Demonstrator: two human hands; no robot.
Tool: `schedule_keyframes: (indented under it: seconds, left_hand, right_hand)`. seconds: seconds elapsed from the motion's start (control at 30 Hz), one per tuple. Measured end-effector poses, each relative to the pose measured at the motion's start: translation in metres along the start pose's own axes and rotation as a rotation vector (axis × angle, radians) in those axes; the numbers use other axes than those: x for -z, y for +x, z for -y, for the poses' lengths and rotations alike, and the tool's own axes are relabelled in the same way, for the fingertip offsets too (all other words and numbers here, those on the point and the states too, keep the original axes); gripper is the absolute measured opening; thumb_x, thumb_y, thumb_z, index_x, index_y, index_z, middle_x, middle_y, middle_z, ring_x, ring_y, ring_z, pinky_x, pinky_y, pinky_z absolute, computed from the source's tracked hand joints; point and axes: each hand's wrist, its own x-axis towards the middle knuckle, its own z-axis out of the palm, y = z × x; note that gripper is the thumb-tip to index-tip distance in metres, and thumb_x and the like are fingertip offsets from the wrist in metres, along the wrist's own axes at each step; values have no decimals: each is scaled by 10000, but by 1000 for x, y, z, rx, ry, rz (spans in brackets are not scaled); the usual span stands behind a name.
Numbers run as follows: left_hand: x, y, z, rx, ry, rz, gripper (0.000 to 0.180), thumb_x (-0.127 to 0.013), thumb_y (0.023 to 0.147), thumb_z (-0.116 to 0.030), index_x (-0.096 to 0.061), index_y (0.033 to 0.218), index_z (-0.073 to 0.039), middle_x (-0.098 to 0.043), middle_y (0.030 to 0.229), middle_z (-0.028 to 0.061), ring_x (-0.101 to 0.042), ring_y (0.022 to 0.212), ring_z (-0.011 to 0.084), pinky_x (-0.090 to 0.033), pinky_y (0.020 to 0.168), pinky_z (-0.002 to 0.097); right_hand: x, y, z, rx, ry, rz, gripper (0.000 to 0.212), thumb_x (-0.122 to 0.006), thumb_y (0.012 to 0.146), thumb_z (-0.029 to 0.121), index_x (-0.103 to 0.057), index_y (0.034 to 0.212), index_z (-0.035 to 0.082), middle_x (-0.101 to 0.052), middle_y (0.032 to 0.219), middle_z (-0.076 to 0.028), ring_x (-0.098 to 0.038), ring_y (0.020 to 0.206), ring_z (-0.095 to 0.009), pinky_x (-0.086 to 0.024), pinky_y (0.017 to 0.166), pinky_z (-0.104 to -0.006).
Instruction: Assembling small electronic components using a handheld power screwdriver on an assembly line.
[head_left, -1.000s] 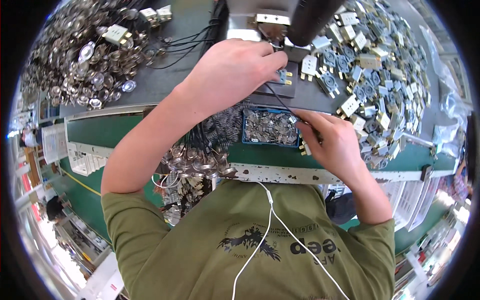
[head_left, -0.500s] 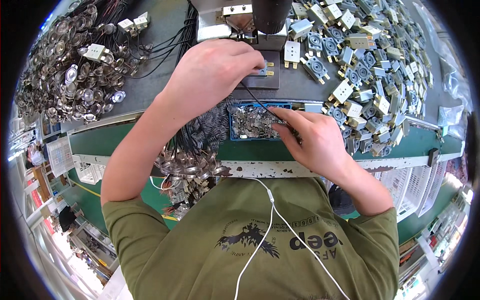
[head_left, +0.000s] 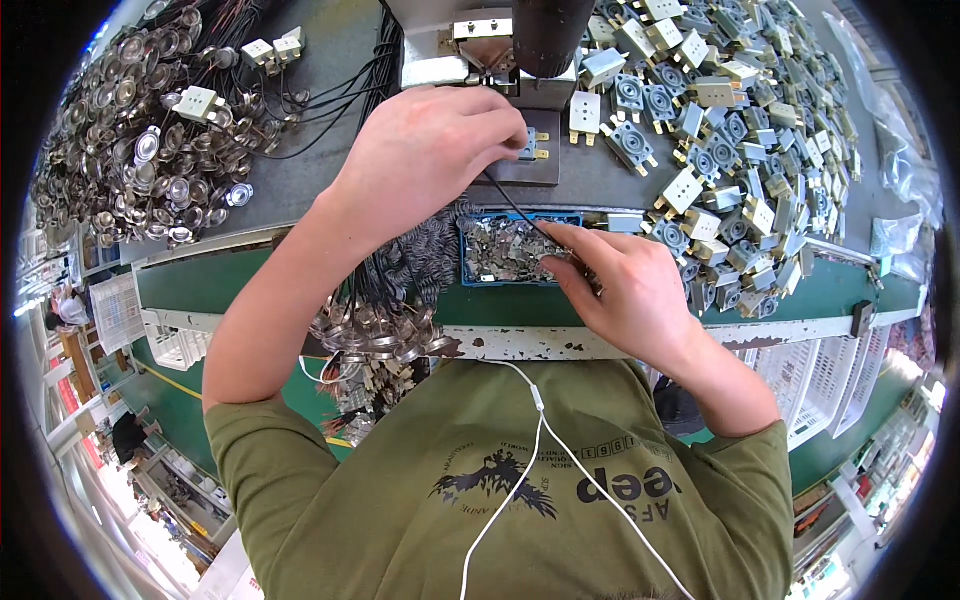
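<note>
My left hand [head_left: 430, 145] is over the plate at the foot of the press, its fingers bent down onto a small grey-blue switch block [head_left: 530, 147] with brass terminals. The fingertips partly hide that block. A thin dark rod [head_left: 512, 203] slants from under the left fingers to my right hand [head_left: 625, 290], which pinches its lower end between thumb and fingers. Whether the rod is tweezers or another slim tool cannot be told. Below it lies a blue tray [head_left: 463, 262] of tiny metal pieces, beside the right fingertips. The press [head_left: 545, 40] stands just beyond the left hand.
Many similar blocks [head_left: 740, 150] are heaped on the right. Round metal capsules with black leads [head_left: 140, 130] cover the left side, with another bundle of them [head_left: 385, 325] near the table's front edge [head_left: 540, 343]. White plastic crates [head_left: 815, 385] stand below at right.
Both hands stay nearly in place, the left still at the block and the right still on the rod. The whole view has shifted slightly.
</note>
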Motion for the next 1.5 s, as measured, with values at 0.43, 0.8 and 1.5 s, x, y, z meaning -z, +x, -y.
schedule_keyframes:
  seconds: [0.43,0.8,1.5]
  left_hand:
    - [29,-23,-8,-26,-95,126,206,-773,867,-215,-742,1044,-113,-602,785,61,-633,782,281,-512,689,408]
    - [36,-25,-14,-44,-116,23,156,-660,935,-239,-693,914,-88,-656,750,112,-685,782,322,-541,691,439]
    - [0,-36,-19,228,-524,-10,174,-653,934,-215,-714,911,-54,-715,799,131,-713,817,341,-564,734,465]
  right_hand:
    - [24,28,-37,-39,442,3,347,-735,901,-54,-557,1186,33,-662,1216,-96,-676,1047,-157,-547,827,-290]
    - [19,33,-23,-197,502,-57,332,-642,1003,42,-570,1314,-49,-706,1172,-154,-708,1079,-203,-566,966,-332]
    - [-17,46,6,90,1116,-475,328,-476,1107,151,-588,1330,-61,-659,1288,-239,-672,1142,-298,-511,1062,-445]
